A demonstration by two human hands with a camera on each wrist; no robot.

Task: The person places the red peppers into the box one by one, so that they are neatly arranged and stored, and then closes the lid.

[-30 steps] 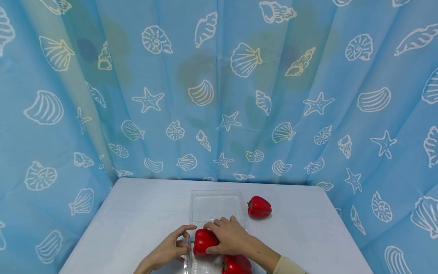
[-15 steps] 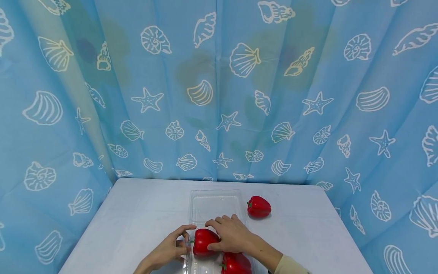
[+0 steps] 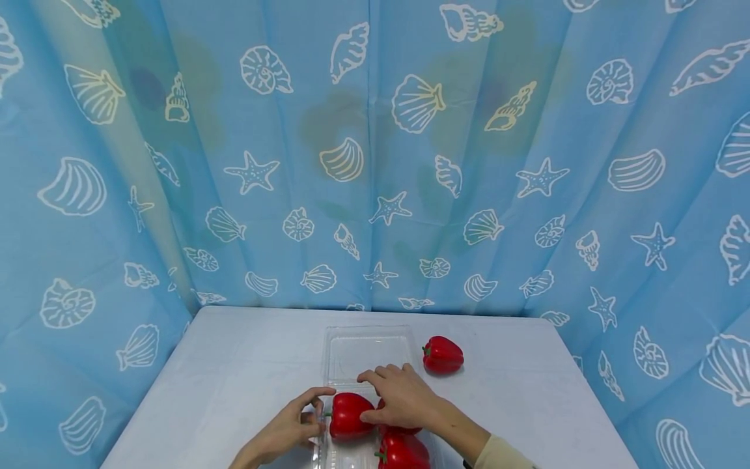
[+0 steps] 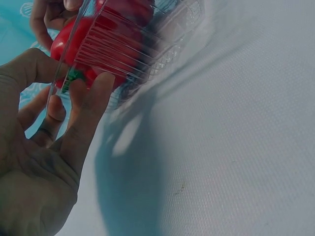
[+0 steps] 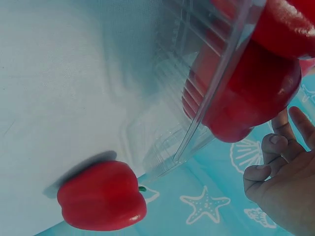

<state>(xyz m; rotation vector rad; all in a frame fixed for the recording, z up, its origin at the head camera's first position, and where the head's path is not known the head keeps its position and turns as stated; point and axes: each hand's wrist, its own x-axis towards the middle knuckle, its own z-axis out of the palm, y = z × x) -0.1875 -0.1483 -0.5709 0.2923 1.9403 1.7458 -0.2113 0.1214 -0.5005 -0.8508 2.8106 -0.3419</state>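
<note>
Red peppers (image 3: 350, 417): glossy, smooth, green stems visible. Grouped in clear ribbed container (image 3: 349, 460), between and below my hands. My left hand (image 3: 286, 426) grips container wall; my right hand (image 3: 403, 398) loose above peppers, grasping nothing, contact unclear. Loose pepper (image 3: 443, 355) beyond right hand. White table (image 3: 234, 378) beneath; blue shell-print curtain (image 3: 351, 215) beyond both hands.

1. From head: forward, downward over box (image 3: 348, 461), farthest.
2. From left wrist: facing box's left wall (image 4: 109, 53), near.
3. From right wrist: facing its right wall (image 5: 204, 71), near; sharing outside pepper (image 5: 103, 196) with head.
</note>
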